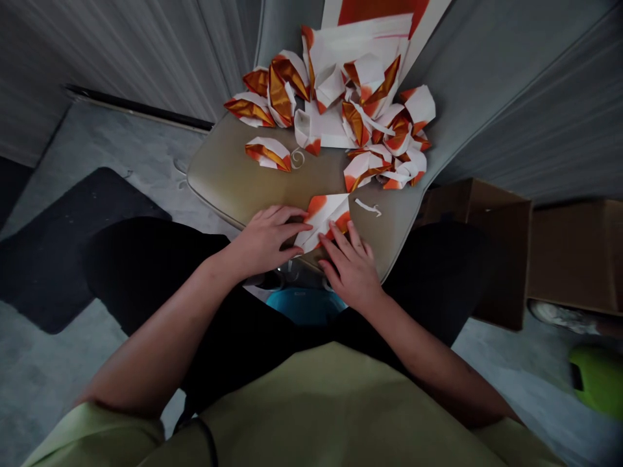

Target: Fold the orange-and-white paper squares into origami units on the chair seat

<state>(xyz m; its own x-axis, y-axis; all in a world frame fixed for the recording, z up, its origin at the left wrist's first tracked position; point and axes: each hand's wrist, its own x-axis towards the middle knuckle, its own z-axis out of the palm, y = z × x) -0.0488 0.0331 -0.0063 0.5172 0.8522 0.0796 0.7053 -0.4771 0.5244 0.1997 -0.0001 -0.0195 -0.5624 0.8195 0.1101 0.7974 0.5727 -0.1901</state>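
Note:
A partly folded sheet of white paper (324,217) with orange-red patches lies flat near the front edge of the chair seat (219,172). My left hand (272,237) rests at its left side, fingers stretched out and touching the edge. On the right, my right hand (353,266) has its fingers spread over the paper's lower right part, pressing on it. Beyond the hands, several folded paper ingots (267,154) in white, orange and gold are heaped toward the seat's back. A small white paper strip (367,207) lies right of the sheet.
A stack of flat paper (360,39) leans against the chair back among the ingots. Cardboard boxes (499,253) stand on the floor at right, near a green object (598,379). A dark mat (63,253) lies at left. Something blue (304,305) shows below the seat.

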